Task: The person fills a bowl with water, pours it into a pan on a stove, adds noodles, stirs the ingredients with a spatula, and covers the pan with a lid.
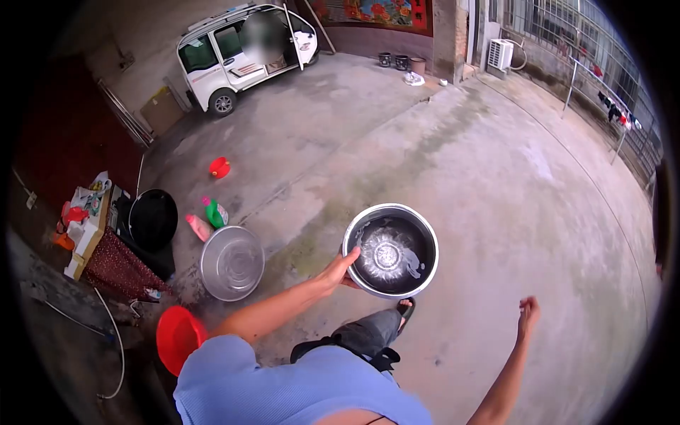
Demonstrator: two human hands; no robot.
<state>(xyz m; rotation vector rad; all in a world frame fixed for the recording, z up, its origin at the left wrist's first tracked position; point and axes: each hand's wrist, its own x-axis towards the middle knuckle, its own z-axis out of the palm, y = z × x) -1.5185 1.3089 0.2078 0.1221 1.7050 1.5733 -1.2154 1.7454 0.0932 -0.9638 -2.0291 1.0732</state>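
A round metal basin [386, 256] with some liquid and light suds inside hangs in front of me above the concrete ground. My left hand [340, 272] grips its left rim, the thumb over the edge and the other fingers underneath. Off to the right, my right hand [528, 309] is held away from the basin, touching nothing; its fingers look curled, but they are too small to make out clearly.
Left of me are a larger metal basin [232, 263], a red basin [178, 341], pink [199, 227] and green [215, 212] bottles, a black tub [152, 219] and a cloth-covered table [117, 265]. A person [263, 39] is at the white vehicle [205, 79].
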